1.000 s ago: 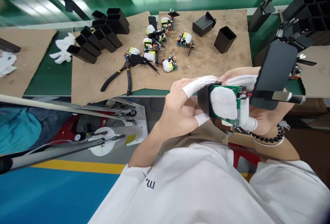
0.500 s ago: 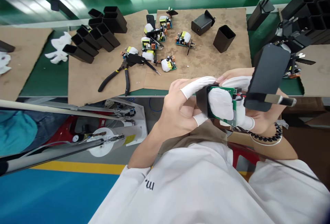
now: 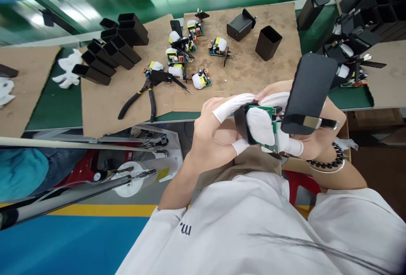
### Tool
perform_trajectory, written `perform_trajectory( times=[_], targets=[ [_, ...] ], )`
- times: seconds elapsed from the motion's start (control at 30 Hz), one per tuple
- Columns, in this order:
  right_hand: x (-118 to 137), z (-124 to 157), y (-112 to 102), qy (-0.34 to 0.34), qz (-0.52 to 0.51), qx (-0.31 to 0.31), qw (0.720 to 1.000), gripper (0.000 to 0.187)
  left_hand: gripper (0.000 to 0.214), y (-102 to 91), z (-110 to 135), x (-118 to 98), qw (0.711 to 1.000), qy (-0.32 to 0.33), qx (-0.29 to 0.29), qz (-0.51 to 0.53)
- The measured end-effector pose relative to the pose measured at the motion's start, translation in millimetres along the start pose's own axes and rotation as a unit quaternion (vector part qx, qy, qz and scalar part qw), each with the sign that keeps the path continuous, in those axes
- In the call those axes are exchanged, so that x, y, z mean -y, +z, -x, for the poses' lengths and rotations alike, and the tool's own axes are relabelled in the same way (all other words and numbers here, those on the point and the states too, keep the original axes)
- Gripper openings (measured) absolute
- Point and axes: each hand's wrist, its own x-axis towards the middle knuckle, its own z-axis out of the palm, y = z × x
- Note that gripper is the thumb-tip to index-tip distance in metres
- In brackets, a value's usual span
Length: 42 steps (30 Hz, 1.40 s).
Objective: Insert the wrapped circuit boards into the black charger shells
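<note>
My left hand [image 3: 211, 133], with white finger cots on thumb and finger, is closed round a black plastic charger casing [image 3: 241, 123]. Partly inside the casing's open end sits a green circuit board [image 3: 275, 135] bearing a lump of white putty [image 3: 260, 123]. My right hand [image 3: 331, 127], also in finger cots, grips this board from the right, near its black end cap [image 3: 311, 89] with metal plug pins. Thin wires run between board and cap. The cap hides part of my right fingers. Both hands are above the table's front edge.
On the cardboard [image 3: 244, 85] lie several circuit boards [image 3: 202, 79], cutting pliers [image 3: 149, 87], a closed charger [image 3: 240, 25] and an upright casing [image 3: 268, 42]. Casings [image 3: 122, 49] are stacked left; more casings [image 3: 374, 4] stand right. A metal pole [image 3: 72, 192] crosses lower left.
The end cap has come closer to the casing, and the board appears slightly deeper inside it. Both hands keep their hold. The whole view has shifted a little.
</note>
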Motion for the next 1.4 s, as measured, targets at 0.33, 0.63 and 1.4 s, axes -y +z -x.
perform_trajectory(
  times=[0.33, 0.63, 1.4],
  targets=[
    [-7, 2, 3, 0.076, 0.008, 0.054, 0.996, 0.041, 0.057, 7.1, -3, 12, 0.998, -0.061, 0.003, -0.003],
    [-35, -12, -41, 0.195, -0.082, 0.094, 0.973, 0.067, 0.081, 16.5, -12, 43, 0.907, -0.284, 0.158, 0.267],
    [-11, -23, -6, 0.151, 0.462, 0.131, 0.864, 0.012, 0.065, 87.0, -20, 54, 0.969, -0.211, -0.061, -0.113]
  ],
)
